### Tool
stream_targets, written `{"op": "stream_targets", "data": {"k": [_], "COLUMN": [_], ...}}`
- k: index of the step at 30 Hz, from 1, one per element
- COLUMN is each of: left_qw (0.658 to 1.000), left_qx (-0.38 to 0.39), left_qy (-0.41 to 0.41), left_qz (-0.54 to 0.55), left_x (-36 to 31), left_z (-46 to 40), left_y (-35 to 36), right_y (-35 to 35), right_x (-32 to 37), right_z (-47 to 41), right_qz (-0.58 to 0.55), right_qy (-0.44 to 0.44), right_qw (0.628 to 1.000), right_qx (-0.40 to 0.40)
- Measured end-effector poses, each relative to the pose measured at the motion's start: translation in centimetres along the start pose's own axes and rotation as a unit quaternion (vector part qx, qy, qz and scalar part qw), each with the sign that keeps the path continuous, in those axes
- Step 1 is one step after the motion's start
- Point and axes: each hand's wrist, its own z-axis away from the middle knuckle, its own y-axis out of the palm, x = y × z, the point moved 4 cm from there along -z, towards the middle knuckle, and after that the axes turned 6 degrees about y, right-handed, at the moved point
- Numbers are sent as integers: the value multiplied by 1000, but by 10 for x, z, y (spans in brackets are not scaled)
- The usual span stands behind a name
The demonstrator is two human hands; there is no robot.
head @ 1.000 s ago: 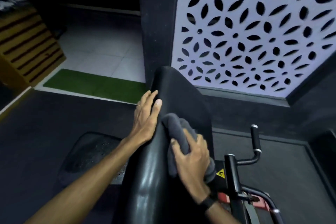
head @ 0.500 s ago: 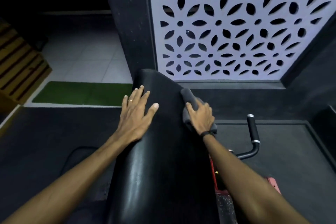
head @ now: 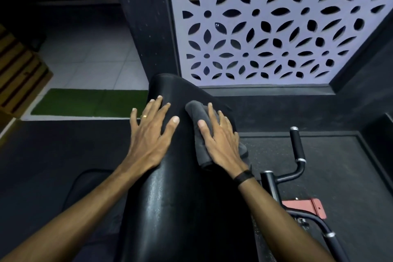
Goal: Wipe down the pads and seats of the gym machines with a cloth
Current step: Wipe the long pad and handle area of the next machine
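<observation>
Both hands lie flat with straight fingers, neither one curled around anything. The left hand [head: 150, 134] rests spread on the left side of a black vinyl back pad [head: 180, 198], near its upper end, and wears a ring. Just to its right, the right hand [head: 221, 138] presses a dark grey cloth [head: 197, 117] against the pad's right edge, fingers straight on top of the cloth, a dark band at the wrist. The cloth is bunched and folded, part of it draping over the pad's right side. It looks soft, light and limp, so it likely handles best held down under a flat palm or gathered in the fingers by its folded bulk. The pad looks smooth, glossy and firm, probably slippery under the cloth. Farther right, below the pad, stands a black machine handle [head: 296, 144] with a foam grip, and a red metal plate [head: 306, 208]. Behind, a white lattice screen [head: 276, 27] fills the wall.
</observation>
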Motion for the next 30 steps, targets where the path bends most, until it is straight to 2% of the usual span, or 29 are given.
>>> {"op": "stream_targets", "data": {"k": [4, 8, 10, 12, 14, 18, 19, 24, 27, 30], "left_qw": [1000, 1000, 1000, 1000, 1000, 1000, 1000, 999, 998, 998], "left_qx": [-3, -2, 0, 4, 6, 4, 3, -13, -18, -21], "left_qy": [-2, 3, 5, 2, 0, -5, -5, -11, -6, -7], "left_qz": [15, 6, 0, -2, -3, 9, 14, 52, 56, 60], "left_x": [0, -1, -1, -2, -3, -4, -4, 1, 4, 4], "left_z": [-1, -1, 0, 0, 0, 2, 3, 1, -1, -1], "left_y": [-1, 1, 1, 0, 0, -2, -2, 0, 2, 2], "right_y": [-8, -11, -10, -4, 2, 4, 3, 5, 4, -4], "right_x": [-21, -22, -19, -19, -22, -41, -42, -41, -56, -68], "right_z": [20, 74, 73, 50, 15, -46, -47, 3, -19, -93], "right_qz": [32, 70, 82, 80, 46, 54, 52, 76, 68, 33], "right_qy": [-8, -47, -46, -12, 38, 184, 193, 112, 148, 224], "right_qw": [997, 995, 995, 996, 998, 972, 970, 985, 976, 961], "right_qx": [65, 53, 40, 21, -34, -135, -137, -111, -145, -159]}}
